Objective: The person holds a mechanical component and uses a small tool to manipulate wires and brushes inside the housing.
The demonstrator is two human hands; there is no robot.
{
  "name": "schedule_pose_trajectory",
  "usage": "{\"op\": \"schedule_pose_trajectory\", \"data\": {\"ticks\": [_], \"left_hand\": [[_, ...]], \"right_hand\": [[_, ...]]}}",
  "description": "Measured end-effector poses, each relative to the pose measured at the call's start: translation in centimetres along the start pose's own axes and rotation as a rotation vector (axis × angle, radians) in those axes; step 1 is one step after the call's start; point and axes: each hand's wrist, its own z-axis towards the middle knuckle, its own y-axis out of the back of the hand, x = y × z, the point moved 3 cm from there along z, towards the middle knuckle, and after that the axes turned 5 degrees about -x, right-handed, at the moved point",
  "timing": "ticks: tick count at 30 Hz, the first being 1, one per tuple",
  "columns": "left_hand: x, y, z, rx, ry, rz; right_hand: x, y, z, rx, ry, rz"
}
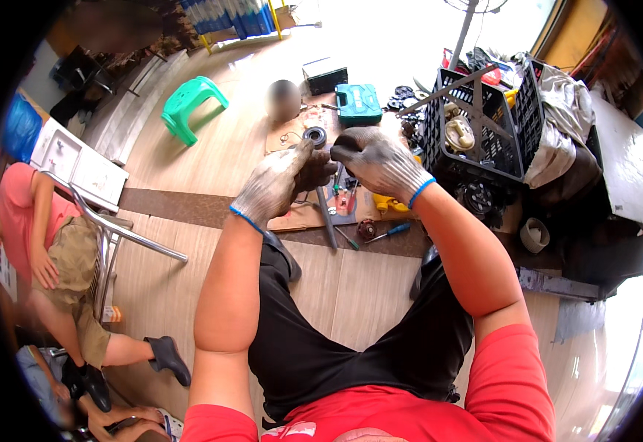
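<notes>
My left hand (281,177) and my right hand (384,160) wear pale knit work gloves with dark grip patches and blue cuffs. They meet close together above the cardboard (288,221) on the floor. Both hands are closed with the fingers curled inward; whatever they hold is hidden or too small to make out. Just past my left thumb shows a dark round ring-shaped part (314,136); I cannot tell whether the hand touches it. Below my hands lie a dark tube (326,219), a blue-handled screwdriver (389,233), a dark red round part (366,229) and a yellow tool (389,203).
A teal tool case (359,103) lies at the far edge of the cardboard. To the right stands a black crate (476,166) full of parts. A green stool (195,103) is at the far left, and a seated person (64,250) is at the left.
</notes>
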Motion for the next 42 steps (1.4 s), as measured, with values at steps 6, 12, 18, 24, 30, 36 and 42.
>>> {"op": "schedule_pose_trajectory", "data": {"ticks": [6,12,18,24,30,36,42], "left_hand": [[0.3,1.0,0.8,-0.032,-0.151,0.058],[0.7,1.3,1.5,-0.091,-0.279,0.166],[-0.6,-0.2,0.6,-0.209,-0.239,0.064],[-0.5,0.3,1.5,-0.181,-0.221,-0.387],[-1.1,0.2,1.3,-0.074,-0.227,-0.514],[-1.7,0.3,0.2,0.033,-0.194,-0.525],[-2.0,-0.9,-1.7,0.215,-0.001,-0.082]], "right_hand": [[1.0,-0.1,-0.6,-0.029,0.074,0.095],[0.9,0.0,-0.6,-0.022,-0.049,0.220],[1.6,-1.1,-1.1,0.008,-0.117,0.380],[1.1,-4.5,-1.9,0.065,-0.199,0.518],[-0.2,-5.1,-1.6,0.084,-0.155,0.527],[0.2,-3.7,-1.2,0.314,-0.237,0.515],[-5.4,-3.8,-0.4,0.276,-0.092,0.439]]}}
